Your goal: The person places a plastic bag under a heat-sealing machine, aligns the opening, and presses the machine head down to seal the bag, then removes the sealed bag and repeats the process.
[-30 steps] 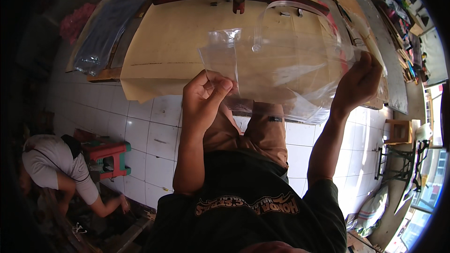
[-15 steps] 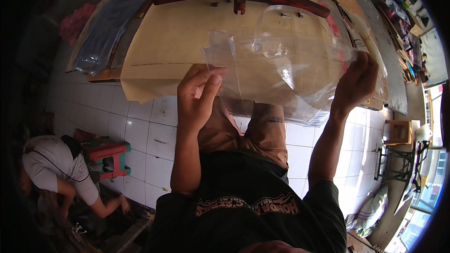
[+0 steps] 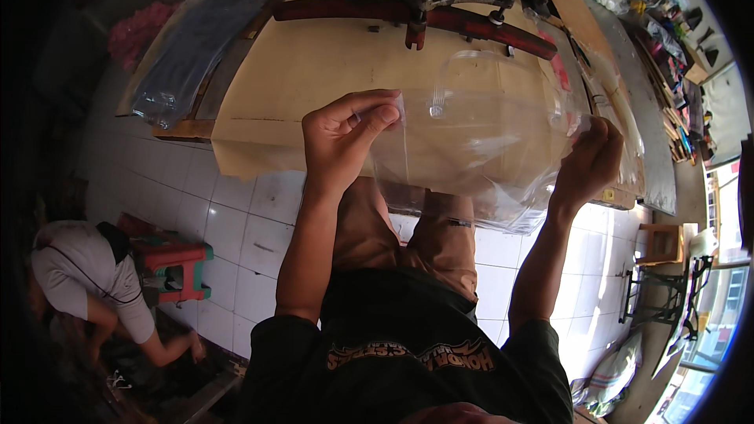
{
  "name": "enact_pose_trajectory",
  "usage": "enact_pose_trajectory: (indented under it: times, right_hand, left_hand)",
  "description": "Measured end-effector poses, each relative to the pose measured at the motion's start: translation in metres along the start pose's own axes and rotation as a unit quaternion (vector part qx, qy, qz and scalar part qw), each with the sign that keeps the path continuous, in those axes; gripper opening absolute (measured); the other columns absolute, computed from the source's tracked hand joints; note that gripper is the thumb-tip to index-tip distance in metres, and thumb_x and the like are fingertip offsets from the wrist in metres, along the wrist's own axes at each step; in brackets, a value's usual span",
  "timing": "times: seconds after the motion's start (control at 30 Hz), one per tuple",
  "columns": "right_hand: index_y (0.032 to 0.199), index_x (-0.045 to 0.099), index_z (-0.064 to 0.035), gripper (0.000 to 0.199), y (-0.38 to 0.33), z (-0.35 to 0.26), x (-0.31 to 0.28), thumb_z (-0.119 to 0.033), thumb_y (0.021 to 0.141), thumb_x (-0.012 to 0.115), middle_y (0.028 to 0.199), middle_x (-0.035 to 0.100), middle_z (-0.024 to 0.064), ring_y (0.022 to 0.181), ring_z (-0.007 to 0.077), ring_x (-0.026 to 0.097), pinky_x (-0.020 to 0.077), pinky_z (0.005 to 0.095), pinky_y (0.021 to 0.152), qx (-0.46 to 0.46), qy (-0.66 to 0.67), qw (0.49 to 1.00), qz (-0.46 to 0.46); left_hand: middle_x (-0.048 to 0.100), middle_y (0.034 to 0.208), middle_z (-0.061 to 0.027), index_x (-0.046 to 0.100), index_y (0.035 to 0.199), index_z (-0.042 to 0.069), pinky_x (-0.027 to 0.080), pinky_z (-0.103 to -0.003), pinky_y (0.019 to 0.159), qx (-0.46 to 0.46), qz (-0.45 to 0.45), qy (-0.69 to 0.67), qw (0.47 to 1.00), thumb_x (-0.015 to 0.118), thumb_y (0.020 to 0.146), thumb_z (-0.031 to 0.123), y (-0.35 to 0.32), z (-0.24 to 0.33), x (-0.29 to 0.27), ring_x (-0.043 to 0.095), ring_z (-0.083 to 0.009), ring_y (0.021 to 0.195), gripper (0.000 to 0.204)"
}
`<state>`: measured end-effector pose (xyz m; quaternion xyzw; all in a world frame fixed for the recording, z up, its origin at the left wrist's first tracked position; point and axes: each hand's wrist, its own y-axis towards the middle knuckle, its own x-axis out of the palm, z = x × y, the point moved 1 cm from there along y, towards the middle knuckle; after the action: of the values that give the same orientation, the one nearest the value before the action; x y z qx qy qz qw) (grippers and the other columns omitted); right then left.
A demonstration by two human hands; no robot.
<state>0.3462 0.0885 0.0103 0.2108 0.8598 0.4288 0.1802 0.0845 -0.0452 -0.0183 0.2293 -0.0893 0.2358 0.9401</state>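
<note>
Between my hands hangs a clear plastic bag (image 3: 479, 161) with a looped clear handle at its top, held in front of my legs at the table's near edge. My left hand (image 3: 342, 133) pinches its upper left corner between thumb and fingers. At the opposite upper corner, my right hand (image 3: 591, 159) is closed on the plastic. Light glints off the bag's creases, and the brown sheet behind shows through it.
Brown paper (image 3: 275, 86) covers the table. A machine with a red curved bar (image 3: 345, 8) stands over its far side. Bluish plastic sheets (image 3: 188, 47) lie at the left. A person (image 3: 94, 275) bends beside a red and green stool (image 3: 177, 267) at lower left.
My left hand has closed on the bag's left corner, where its fingers were looser before. My right hand has come slightly lower in view with the bag.
</note>
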Motion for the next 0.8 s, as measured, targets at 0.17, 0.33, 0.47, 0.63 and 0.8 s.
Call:
enact_pose_trajectory:
  times: [0.17,0.33,0.47,0.63,0.8]
  right_hand:
    - [0.090,0.063,0.0000,0.017,-0.002,-0.004,0.001,-0.009,0.102,0.055,0.070,0.055,-0.0006,0.057,0.0053,0.045,0.0387,0.0227,0.053,0.016,0.011,1.000,-0.002]
    - [0.091,0.064,-0.0002,0.017,-0.004,-0.007,0.001,-0.010,0.102,0.055,0.066,0.052,-0.0014,0.056,0.0043,0.044,0.0370,0.0221,0.052,0.011,0.010,1.000,-0.010]
    - [0.092,0.064,-0.0001,0.017,-0.006,-0.011,0.001,-0.010,0.102,0.055,0.065,0.052,-0.0015,0.056,0.0039,0.044,0.0365,0.0217,0.051,0.016,0.023,1.000,-0.007]
    - [0.091,0.063,-0.0004,0.017,-0.007,-0.007,0.000,-0.009,0.102,0.054,0.064,0.050,-0.0022,0.055,0.0034,0.042,0.0350,0.0214,0.051,0.038,0.049,0.998,-0.009]
    - [0.092,0.063,-0.0004,0.016,-0.011,-0.010,0.000,-0.008,0.102,0.053,0.064,0.049,-0.0025,0.055,0.0033,0.042,0.0341,0.0208,0.050,0.055,0.067,0.996,-0.025]
  left_hand:
    - [0.072,0.096,-0.0100,0.072,0.104,-0.007,0.059,-0.028,0.082,0.031,0.021,0.015,0.999,0.073,0.089,0.000,-0.004,0.000,0.004,0.069,-0.0143,0.088,0.017]
    - [0.072,0.095,-0.0101,0.071,0.102,-0.007,0.058,-0.028,0.081,0.059,0.050,0.030,0.997,0.072,0.087,-0.003,-0.007,0.001,0.005,0.069,-0.0137,0.087,0.015]
    - [0.072,0.093,-0.0109,0.068,0.104,-0.007,0.058,-0.028,0.080,0.080,0.071,-0.005,0.994,0.073,0.084,-0.007,-0.007,-0.003,0.006,0.069,-0.0137,0.087,0.020]
    - [0.071,0.091,-0.0116,0.066,0.106,-0.005,0.057,-0.028,0.076,-0.012,0.060,-0.069,0.996,0.072,0.085,-0.006,-0.004,0.012,0.007,0.068,-0.0134,0.084,0.022]
    - [0.071,0.090,-0.0090,0.068,0.102,-0.004,0.054,-0.026,0.075,-0.105,-0.007,-0.072,0.992,0.070,0.085,-0.001,-0.004,0.008,-0.011,0.065,-0.0110,0.078,0.017]
